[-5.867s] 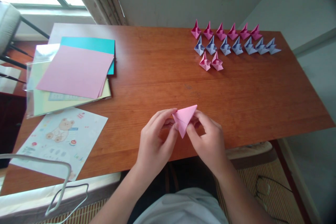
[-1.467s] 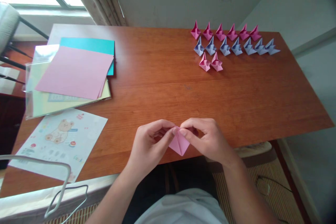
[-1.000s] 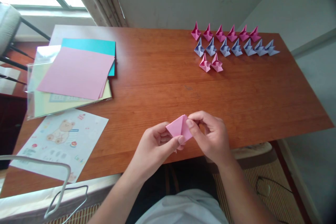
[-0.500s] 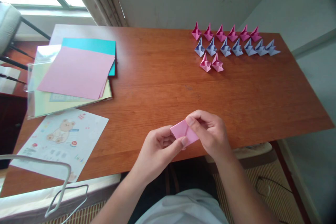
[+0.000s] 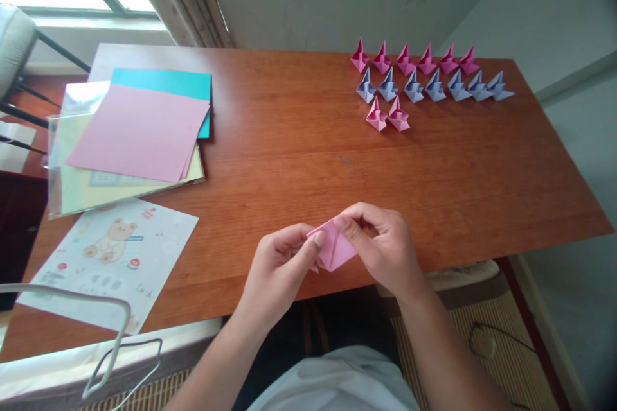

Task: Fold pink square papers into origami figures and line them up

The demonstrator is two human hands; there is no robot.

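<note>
A small piece of folded pink paper [image 5: 336, 249] is held between both hands above the table's front edge. My left hand [image 5: 284, 263] pinches its left corner, the thumb lying on top. My right hand [image 5: 378, 241] grips the upper right side between thumb and fingers. A crease runs down the middle of the paper. Some fingertips are hidden behind it. At the back right stand rows of folded paper figures: dark pink ones [image 5: 405, 60], lilac ones [image 5: 413, 87] and two light pink ones [image 5: 376, 115].
On the left of the wooden table [image 5: 270, 141] lie pink sheets [image 5: 139, 131], a turquoise sheet [image 5: 164, 80] and a clear packet [image 5: 58, 167]. A bear-printed sheet [image 5: 113, 263] lies nearer. A pale bent tube [image 5: 96, 295] crosses the lower left corner.
My left thumb has shifted from the paper's lower edge up to its left corner. The paper and both hands have moved slightly left.
</note>
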